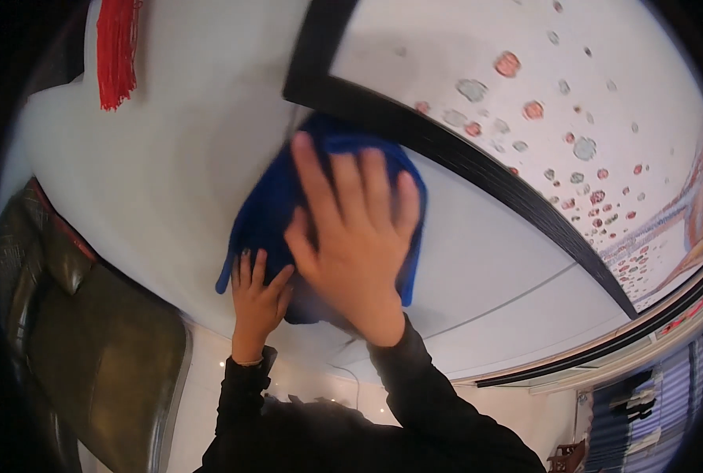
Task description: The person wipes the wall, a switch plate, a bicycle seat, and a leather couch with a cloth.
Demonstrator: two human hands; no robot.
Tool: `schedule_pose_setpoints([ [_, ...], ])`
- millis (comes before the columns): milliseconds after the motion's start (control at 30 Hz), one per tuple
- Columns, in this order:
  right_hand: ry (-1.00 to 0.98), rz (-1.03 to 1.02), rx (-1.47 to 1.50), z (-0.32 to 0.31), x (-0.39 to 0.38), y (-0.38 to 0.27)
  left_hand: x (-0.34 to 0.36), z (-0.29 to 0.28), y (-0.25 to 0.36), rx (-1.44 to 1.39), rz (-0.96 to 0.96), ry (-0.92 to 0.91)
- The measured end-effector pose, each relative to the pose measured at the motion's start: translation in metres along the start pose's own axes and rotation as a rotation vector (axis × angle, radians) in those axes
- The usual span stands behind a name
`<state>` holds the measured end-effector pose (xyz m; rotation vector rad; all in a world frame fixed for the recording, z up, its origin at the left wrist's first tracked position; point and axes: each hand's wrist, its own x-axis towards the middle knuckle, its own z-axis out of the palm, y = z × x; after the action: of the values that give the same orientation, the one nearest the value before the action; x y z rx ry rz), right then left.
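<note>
A dark blue cloth (258, 214) is spread against the white wall (201, 158), just under the lower left corner of a black picture frame (414, 122). My right hand (355, 229) lies over the cloth with its fingers spread and pointing up toward the frame. Lower down on the left, my left hand (258, 296) rests its fingers on the cloth's lower left part, also spread. Neither hand grips the cloth. Its middle is partly hidden behind my right hand.
The framed picture (540, 118) has red and grey-blue flower shapes on white. A red tassel (118, 55) hangs at the upper left. A dark leather sofa (107, 355) stands at the lower left, and blue striped curtains (675, 394) hang at the lower right.
</note>
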<state>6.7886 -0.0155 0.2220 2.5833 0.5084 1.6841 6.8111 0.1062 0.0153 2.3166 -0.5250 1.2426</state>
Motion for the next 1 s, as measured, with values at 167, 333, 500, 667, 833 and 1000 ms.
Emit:
schedule_pose_setpoints([
  [167, -0.046, -0.123, 0.193, 0.017, 0.017, -0.032, -0.020, 0.006, -0.013, -0.043, -0.084, -0.027],
  [333, -0.184, -0.080, 0.190, 0.003, -0.022, -0.020, -0.044, 0.018, 0.020, -0.192, -0.189, -0.021],
  [500, -0.096, 0.032, -0.230, -0.024, -0.110, 0.062, -0.071, 0.044, 0.087, -0.201, -0.113, -0.356],
  [667, -0.151, 0.083, -0.309, -0.095, -0.185, 0.166, -0.083, 0.070, 0.190, -0.418, 0.085, -0.454],
  [833, -0.308, 0.341, -0.345, -0.168, -0.261, 0.249, -0.087, 0.096, 0.274, -0.437, 0.328, -0.673],
  [1000, -0.283, 0.529, -0.387, -0.212, -0.348, 0.311, -0.083, 0.108, 0.329, -0.379, 0.556, -0.465],
])
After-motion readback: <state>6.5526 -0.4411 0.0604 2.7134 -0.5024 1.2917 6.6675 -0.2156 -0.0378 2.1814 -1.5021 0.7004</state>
